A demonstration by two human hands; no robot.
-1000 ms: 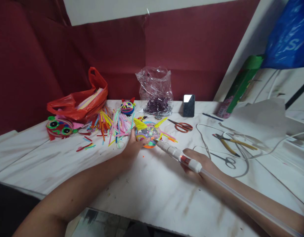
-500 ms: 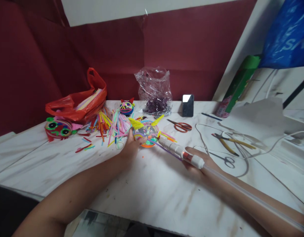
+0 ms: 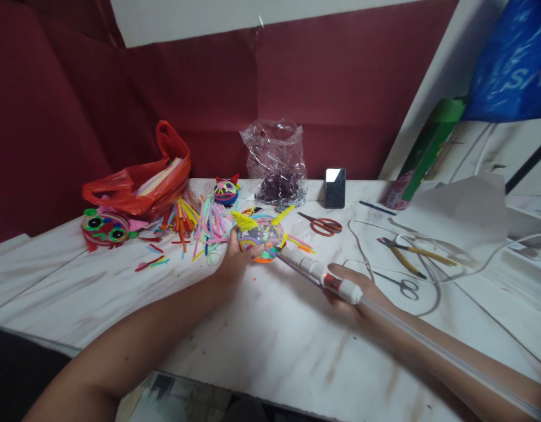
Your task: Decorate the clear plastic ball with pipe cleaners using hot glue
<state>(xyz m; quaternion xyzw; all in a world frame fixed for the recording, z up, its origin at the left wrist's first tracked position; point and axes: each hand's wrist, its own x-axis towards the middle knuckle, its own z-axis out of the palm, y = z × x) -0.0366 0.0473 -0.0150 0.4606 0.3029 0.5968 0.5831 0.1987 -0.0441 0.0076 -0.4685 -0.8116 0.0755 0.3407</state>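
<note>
Our left hand is pinching the round ornament near the table's middle, thumb pressing its near edge; its two yellow ears are pointing up and outward. Our right hand is gripping the white glue gun, whose long axis is slanting down rightward toward us, its nozzle pointing left and away, at the ornament.

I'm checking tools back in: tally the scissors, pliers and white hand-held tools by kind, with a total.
Scissors: 2 (orange-handled pair, metal pair)
Pliers: 1, yellow-handled
White tool: 1, in the right hand
Total: 4
</note>
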